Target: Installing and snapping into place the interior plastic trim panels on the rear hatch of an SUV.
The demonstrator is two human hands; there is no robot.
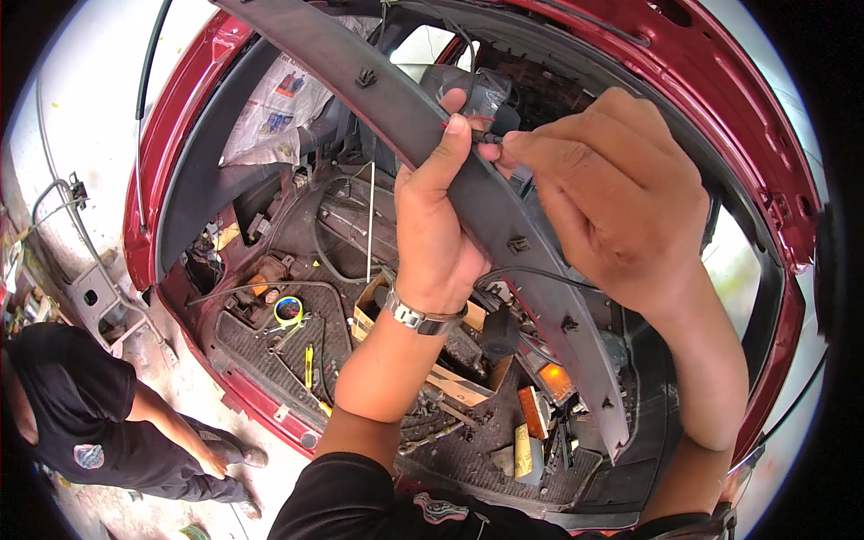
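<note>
A long dark grey plastic trim strip (504,211) with small clips runs diagonally across the open rear of a red car. My left hand (436,202), a metal watch on its wrist, is closed round the strip's middle, fingertips showing past its far edge. Thin red wire ends show beside the left thumb. My right hand (616,184) is closed in a pinch on a short black cable end (489,138), close to the left fingertips. Part of the cable is hidden by the right hand. A black cable (540,274) passes across the strip below my hands.
On the cargo floor lie a cardboard box (463,389), a yellow tape roll (288,310), a yellow-handled tool (309,366) and an orange lamp (556,382). The red tailgate (720,81) is raised overhead. Another person (81,423) in black stands at the left.
</note>
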